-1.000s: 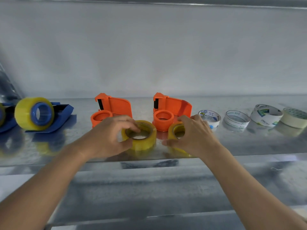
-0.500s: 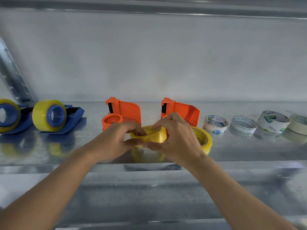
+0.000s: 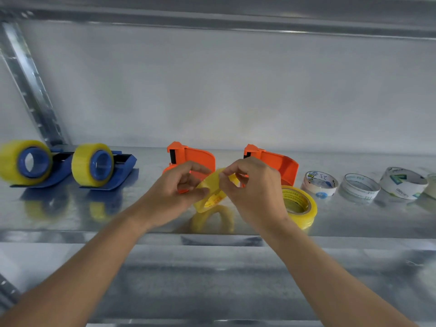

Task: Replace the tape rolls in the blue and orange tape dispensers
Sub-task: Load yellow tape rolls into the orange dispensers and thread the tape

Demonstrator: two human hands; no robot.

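Near the shelf's [image 3: 70,234] front edge, both hands grip a light, stiff yellow tape roll [image 3: 210,197] by its slick rim, left hand [image 3: 174,192] steadying, right hand [image 3: 252,190] seemingly pinching its loose end.

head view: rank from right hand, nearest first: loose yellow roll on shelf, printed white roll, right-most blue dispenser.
1. Loose yellow roll: on the shelf, just right of the right hand.
2. Printed white roll: farther right.
3. Right-most blue dispenser: far left.
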